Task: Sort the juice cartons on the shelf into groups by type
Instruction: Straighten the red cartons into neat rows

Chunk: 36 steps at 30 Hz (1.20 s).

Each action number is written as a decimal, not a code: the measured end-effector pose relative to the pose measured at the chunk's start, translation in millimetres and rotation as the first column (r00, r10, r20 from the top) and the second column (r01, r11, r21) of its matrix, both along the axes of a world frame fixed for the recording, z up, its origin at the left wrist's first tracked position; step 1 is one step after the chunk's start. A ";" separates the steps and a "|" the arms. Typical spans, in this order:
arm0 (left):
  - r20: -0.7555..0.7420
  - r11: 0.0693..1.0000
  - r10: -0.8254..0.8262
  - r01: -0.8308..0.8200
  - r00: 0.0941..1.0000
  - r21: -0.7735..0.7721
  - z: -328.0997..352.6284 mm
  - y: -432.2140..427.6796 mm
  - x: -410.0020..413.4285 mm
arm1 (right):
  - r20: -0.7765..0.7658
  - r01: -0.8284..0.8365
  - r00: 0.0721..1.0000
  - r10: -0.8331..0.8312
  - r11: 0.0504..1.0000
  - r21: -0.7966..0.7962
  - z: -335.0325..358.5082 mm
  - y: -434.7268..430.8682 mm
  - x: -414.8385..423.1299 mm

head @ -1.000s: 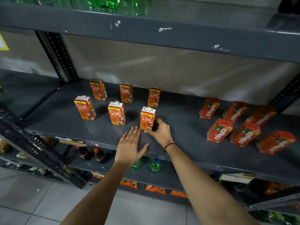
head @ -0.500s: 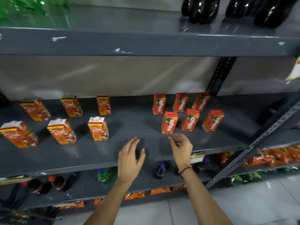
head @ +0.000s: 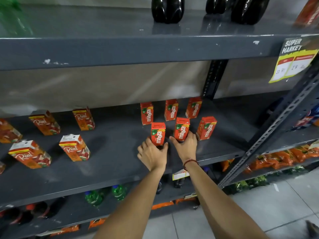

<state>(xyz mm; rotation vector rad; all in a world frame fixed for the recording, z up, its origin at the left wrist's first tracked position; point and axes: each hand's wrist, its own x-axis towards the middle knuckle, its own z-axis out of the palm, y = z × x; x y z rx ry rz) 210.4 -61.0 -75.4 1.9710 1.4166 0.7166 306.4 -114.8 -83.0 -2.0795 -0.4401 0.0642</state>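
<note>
On the grey middle shelf (head: 110, 163) in front of you, the Real cartons stand as a loose group at the left: one cut by the frame edge (head: 7, 131), a front one (head: 30, 154) leaning left, another behind it (head: 45, 123), then a front carton (head: 74, 147) and a rear one (head: 84, 119). All are closed; nothing shows of what is inside.

A bare stretch of shelf separates them from the Maaza cartons on the right. Three stand upright in the back row (head: 146, 113), (head: 171, 109), (head: 194, 107).

Your left hand (head: 152, 155) has thumb and fingers wrapped around the base of the front-left Maaza carton (head: 158, 134), which stands upright on the shelf. Just beside it, your right hand (head: 186, 147), with a red thread bracelet (head: 189, 162) at the wrist, cups the base of the middle front Maaza carton (head: 182, 129), fingers closed on both sides. The third front carton (head: 206, 128) stands free, just right of your right hand, tilted slightly.

Dark bottles (head: 167, 9) stand on the shelf above, and a yellow price label (head: 293, 61) hangs at its right end. Green bottles (head: 103, 195) lie on the shelf below.
</note>
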 end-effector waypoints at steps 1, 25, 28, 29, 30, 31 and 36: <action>-0.009 0.999 0.039 -0.039 0.999 0.006 -0.3 -0.4 4.2 | 0.013 -0.007 1.000 0.008 1.000 -0.012 -0.7 0.5 2.5; -0.009 0.976 0.215 -0.214 0.977 0.046 -10.6 -3.1 0.0 | 0.023 -0.089 0.996 0.089 0.996 -0.026 -5.0 -13.1 0.3; 0.011 0.976 0.215 -0.215 0.977 0.046 -10.2 -3.8 -0.8 | 0.021 -0.089 0.996 0.089 0.996 -0.024 -4.7 -13.2 -1.0; 0.017 0.975 0.216 -0.216 0.976 0.044 -10.3 -3.8 -1.2 | 0.020 -0.090 0.996 0.090 0.996 -0.025 -4.7 -13.2 -1.4; 0.022 0.975 0.216 -0.217 0.976 0.042 -10.3 -3.8 -1.2 | 0.022 -0.090 0.996 0.091 0.996 -0.026 -4.6 -13.0 -1.7; 0.025 0.975 0.215 -0.216 0.976 0.042 -10.3 -3.8 -1.2 | 0.024 -0.090 0.996 0.091 0.996 -0.028 -4.4 -12.6 -1.8; 0.009 0.977 0.210 -0.210 0.978 0.043 -10.3 -4.1 -1.4 | 0.048 -0.086 0.995 0.089 0.994 -0.060 -4.9 -11.0 -2.6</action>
